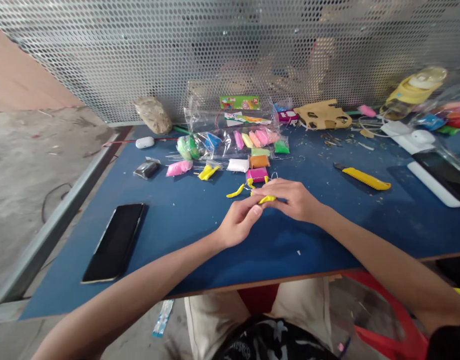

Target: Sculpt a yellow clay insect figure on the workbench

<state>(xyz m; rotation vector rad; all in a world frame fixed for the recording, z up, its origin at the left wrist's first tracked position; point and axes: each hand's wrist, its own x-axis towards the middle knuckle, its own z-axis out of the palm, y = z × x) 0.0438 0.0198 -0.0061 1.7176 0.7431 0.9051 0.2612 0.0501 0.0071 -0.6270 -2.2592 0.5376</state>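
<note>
Beyond both hands' fingers (252, 216), pinching yellow clay (267, 199), a clear bag (228, 145) holds pink pieces (262, 136).

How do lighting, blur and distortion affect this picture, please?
Head view: pale glints on the clear plastic bag; head view: soft shadows on the blue tabletop near the right forearm; head view: the concrete floor at far left looks blurred, and the perforated metal panel seems stretched toward the corners.
</note>
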